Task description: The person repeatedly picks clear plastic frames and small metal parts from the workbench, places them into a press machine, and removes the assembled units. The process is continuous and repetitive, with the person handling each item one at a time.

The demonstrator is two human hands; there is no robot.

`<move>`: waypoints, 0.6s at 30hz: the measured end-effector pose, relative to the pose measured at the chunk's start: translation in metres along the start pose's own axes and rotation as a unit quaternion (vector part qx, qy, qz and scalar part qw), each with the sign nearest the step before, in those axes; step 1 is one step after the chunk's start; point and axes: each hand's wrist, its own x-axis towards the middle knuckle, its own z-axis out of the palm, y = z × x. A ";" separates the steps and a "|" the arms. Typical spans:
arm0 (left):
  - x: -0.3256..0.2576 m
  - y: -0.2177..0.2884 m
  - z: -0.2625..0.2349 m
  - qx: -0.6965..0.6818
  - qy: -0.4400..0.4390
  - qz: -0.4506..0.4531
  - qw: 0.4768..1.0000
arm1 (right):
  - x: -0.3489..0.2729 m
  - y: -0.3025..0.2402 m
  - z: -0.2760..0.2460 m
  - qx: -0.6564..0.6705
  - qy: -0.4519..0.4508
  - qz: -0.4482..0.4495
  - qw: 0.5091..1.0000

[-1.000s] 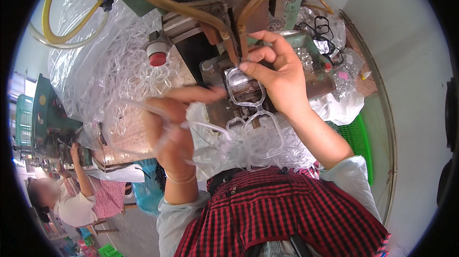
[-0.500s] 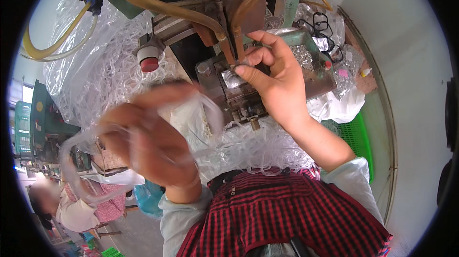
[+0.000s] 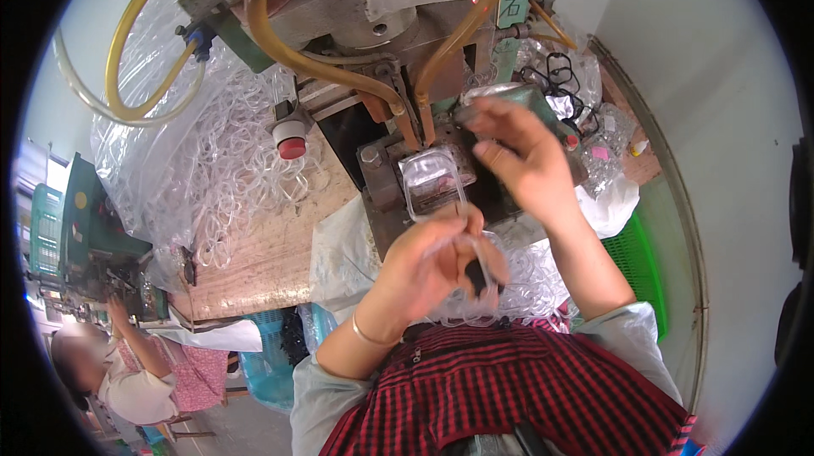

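My left hand (image 3: 437, 261) grips a clear plastic spectacle frame (image 3: 432, 186) by its lower part. One rim of the frame lies on the grey metal block of the press machine (image 3: 381, 180). My right hand (image 3: 519, 155) hovers blurred just right of that rim, over the machine block, fingers bent. Whether it touches the frame or holds anything is unclear. A heap of more clear frames (image 3: 530, 274) lies on white plastic in front of my chest, under my left hand.
A big clear bag of clear frames (image 3: 212, 159) fills the wooden bench (image 3: 263, 248) on the left. A red knob (image 3: 291, 148) and yellow hoses (image 3: 280, 41) stick out of the machine. A green basket (image 3: 634, 263) stands at right. Another person (image 3: 127, 375) works at lower left.
My left hand swung out to the left, then came back with a clear frame and set it at the machine block. My right hand stayed by the block and lifted slightly.
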 end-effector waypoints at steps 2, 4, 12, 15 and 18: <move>0.011 -0.004 0.005 0.042 0.093 0.023 0.995 | 0.009 0.016 -0.031 -0.105 0.102 -0.016 0.989; 0.011 -0.012 0.001 0.004 0.083 0.044 0.996 | 0.008 0.033 -0.053 -0.108 0.203 -0.089 0.969; 0.013 -0.019 -0.003 -0.019 0.064 0.058 0.996 | -0.043 0.054 -0.092 -0.431 0.159 0.010 0.888; 0.013 -0.018 -0.007 0.026 0.061 0.047 0.997 | -0.049 0.055 -0.091 -0.541 0.106 -0.002 0.835; 0.000 -0.023 -0.027 0.065 0.034 0.015 0.997 | -0.044 0.051 -0.072 -0.631 0.113 0.032 0.767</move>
